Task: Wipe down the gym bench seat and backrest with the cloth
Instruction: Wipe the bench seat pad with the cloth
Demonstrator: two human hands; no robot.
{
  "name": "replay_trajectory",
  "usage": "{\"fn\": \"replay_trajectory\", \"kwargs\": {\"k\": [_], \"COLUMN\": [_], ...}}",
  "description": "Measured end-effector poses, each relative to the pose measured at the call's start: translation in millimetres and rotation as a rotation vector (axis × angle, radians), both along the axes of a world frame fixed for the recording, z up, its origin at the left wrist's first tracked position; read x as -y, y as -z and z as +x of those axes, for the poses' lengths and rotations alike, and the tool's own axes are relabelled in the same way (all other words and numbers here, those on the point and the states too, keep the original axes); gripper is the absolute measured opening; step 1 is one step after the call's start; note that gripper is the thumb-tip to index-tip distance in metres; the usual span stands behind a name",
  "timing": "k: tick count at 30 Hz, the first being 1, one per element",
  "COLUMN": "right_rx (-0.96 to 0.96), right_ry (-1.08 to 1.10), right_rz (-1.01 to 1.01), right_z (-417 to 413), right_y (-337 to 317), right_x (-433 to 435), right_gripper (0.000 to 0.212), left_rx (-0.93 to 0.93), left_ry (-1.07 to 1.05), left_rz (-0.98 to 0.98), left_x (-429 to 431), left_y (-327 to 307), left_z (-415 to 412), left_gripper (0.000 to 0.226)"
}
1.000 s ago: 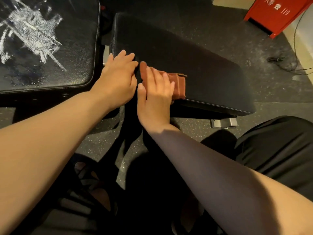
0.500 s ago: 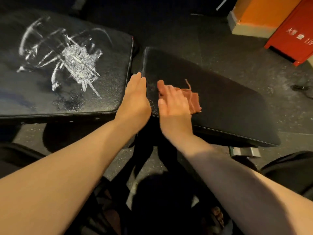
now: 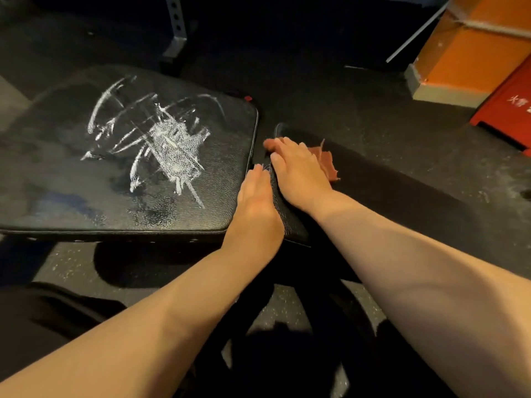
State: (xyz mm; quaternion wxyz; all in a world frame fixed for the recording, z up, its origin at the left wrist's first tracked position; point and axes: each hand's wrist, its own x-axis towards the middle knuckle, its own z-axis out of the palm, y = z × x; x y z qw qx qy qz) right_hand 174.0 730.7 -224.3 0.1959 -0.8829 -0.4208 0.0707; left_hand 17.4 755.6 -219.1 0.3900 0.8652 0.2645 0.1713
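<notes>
A black padded backrest (image 3: 71, 168) fills the left half, smeared with white chalk marks (image 3: 169, 145). To its right lies the black seat pad (image 3: 388, 179). My right hand (image 3: 298, 170) lies flat with straight fingers on a reddish-brown cloth (image 3: 326, 163), pressing it onto the seat's left end near the gap. My left hand (image 3: 255, 202) rests with straight fingers in the gap between the two pads, touching the seat's edge.
An orange column base (image 3: 465, 53) and a red box (image 3: 511, 110) stand at the far right on the dark speckled floor. A perforated metal upright (image 3: 175, 27) rises behind the backrest. My dark-clothed legs are at the bottom corners.
My right hand has slid the cloth along the seat toward the gap by the backrest. The left hand stayed at the gap. The view has shifted left and up, showing more backrest.
</notes>
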Motion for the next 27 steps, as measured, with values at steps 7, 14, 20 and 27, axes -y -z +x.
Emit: {"fn": "replay_trajectory", "kwargs": {"k": [7, 14, 20, 27], "right_rx": [-0.075, -0.111, -0.105, -0.230], "right_ry": [-0.356, -0.004, 0.085, -0.076], "right_rz": [0.050, 0.060, 0.022, 0.080], "right_z": [-42.7, 54.2, 50.8, -42.6], "right_y": [-4.2, -5.7, -14.2, -9.2], "right_x": [82.1, -25.4, -46.8, 75.5], "right_gripper": [0.049, 0.047, 0.047, 0.051], "left_rx": [0.071, -0.021, -0.129, -0.096], "left_ry": [0.002, -0.005, 0.020, 0.012], "left_rz": [-0.030, 0.029, -0.045, -0.098], "left_x": [0.0, -1.8, 1.6, 13.5], "left_y": [-4.0, 4.3, -1.9, -20.9], "left_z": [-0.6, 5.4, 7.6, 7.7], "left_gripper": [0.066, 0.071, 0.068, 0.065]}}
